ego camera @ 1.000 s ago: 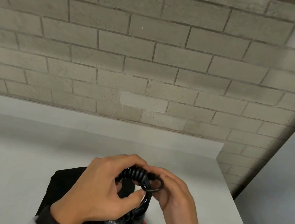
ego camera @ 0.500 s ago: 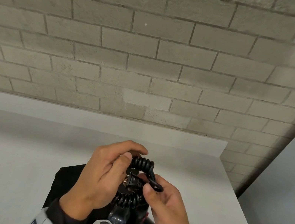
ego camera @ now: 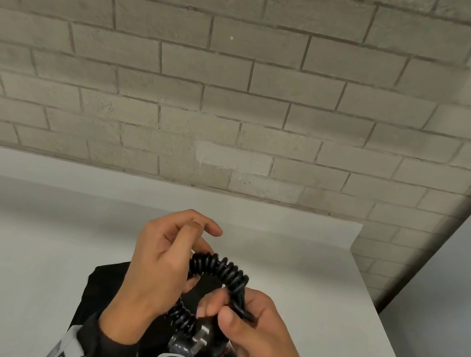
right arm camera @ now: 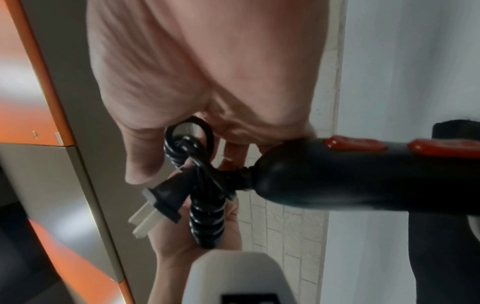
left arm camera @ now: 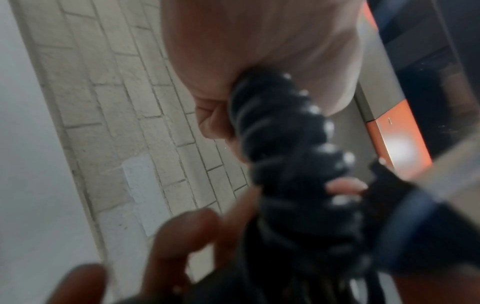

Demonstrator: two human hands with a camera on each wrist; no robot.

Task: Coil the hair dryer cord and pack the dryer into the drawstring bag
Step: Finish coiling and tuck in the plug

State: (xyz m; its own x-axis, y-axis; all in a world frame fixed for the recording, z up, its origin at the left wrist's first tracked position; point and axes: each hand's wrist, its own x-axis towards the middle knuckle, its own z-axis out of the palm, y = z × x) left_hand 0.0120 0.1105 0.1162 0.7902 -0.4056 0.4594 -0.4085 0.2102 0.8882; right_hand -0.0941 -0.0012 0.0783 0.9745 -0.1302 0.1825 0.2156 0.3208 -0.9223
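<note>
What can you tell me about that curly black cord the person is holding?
The cord is black and glossy, rubbery-looking, wound in tight spiral rings. It arches above the white table between both hands: the left hand grips one end of the arch, the right hand pinches the other, where a plain straight stretch loops. It runs into the base of the black hair dryer handle. Its plug, with pale flat prongs, lies beside the coils near the right thumb.

Even, soft indoor light, head view sharp with bowed edges, both wrist views blurred, glare on cord (left arm camera: 283, 131) coils.
</note>
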